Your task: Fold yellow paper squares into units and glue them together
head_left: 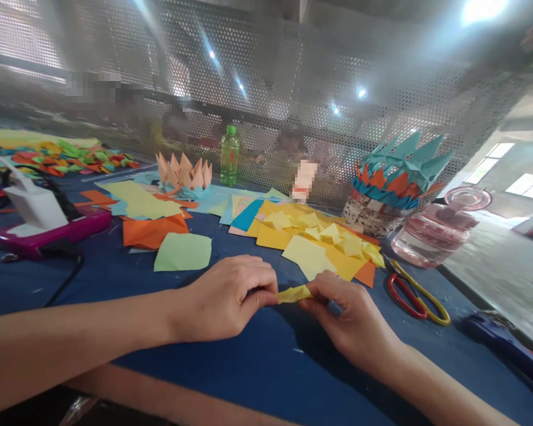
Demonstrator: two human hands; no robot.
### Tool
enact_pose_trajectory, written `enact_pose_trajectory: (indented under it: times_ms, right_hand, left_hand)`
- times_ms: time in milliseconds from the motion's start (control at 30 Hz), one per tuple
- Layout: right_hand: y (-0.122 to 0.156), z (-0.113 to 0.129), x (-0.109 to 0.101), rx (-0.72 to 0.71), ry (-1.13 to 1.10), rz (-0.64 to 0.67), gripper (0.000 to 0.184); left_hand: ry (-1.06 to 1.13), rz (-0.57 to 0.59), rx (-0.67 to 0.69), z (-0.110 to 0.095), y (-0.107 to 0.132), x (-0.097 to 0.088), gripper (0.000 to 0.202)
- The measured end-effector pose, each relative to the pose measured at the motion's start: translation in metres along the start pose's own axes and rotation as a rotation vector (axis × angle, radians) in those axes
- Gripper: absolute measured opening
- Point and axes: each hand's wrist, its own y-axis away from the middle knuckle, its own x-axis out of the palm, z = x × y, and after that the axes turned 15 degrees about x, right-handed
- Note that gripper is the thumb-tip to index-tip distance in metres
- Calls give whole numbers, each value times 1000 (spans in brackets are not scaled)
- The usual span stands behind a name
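Your left hand [225,299] sat knuckles-up low over the counter [249,373], forearm running in from 9 o'clock, wrist pretty much straight. Its grip was pinched shut, thumb and forefinger, on the left end of a small folded yellow paper piece [294,293]. Your right hand [353,322] reached in from 5 o'clock with the fingers curled under, and its grip was clamped on the right end of the same piece. So the paper sat between both hands, dead centre in front of you. Couldn't tell whether it touched the blue surface.

Room-wise, you had bare counter at 6 o'clock under your wrists, and more of it out at 9 o'clock as far as a black cable [64,283]. At 12 o'clock, near your fingertips, the pile of yellow squares [311,239] started. A loose green sheet [183,252] lay at 11 o'clock with an orange sheet [150,231] just behind it. The scissors [415,294] lay at 3 o'clock, near your right hand but apart from it. Past them the counter's edge ran diagonally from 2 to 4 o'clock, with a pink jar [429,236] close to that edge and a dark blue tool [500,340] right along it at 4 o'clock.
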Motion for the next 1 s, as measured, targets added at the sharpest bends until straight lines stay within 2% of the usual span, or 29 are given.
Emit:
enact_pose_trajectory:
  times_ms: [400, 600, 767, 1000]
  right_hand:
    - [0, -2, 0, -11, 6, 5, 20]
    - [0, 1, 2, 17, -35, 41, 21]
    - [1, 7, 1, 90, -27, 118, 32]
    - [1, 7, -1, 143, -67, 58, 6]
  left_hand:
    - [-10, -14, -1, 0, 2, 0, 19]
    - [119, -71, -20, -1, 1, 2, 9]
    - [225, -87, -114, -2, 0, 3, 7]
    - [337, 3, -263, -3, 0, 3, 21]
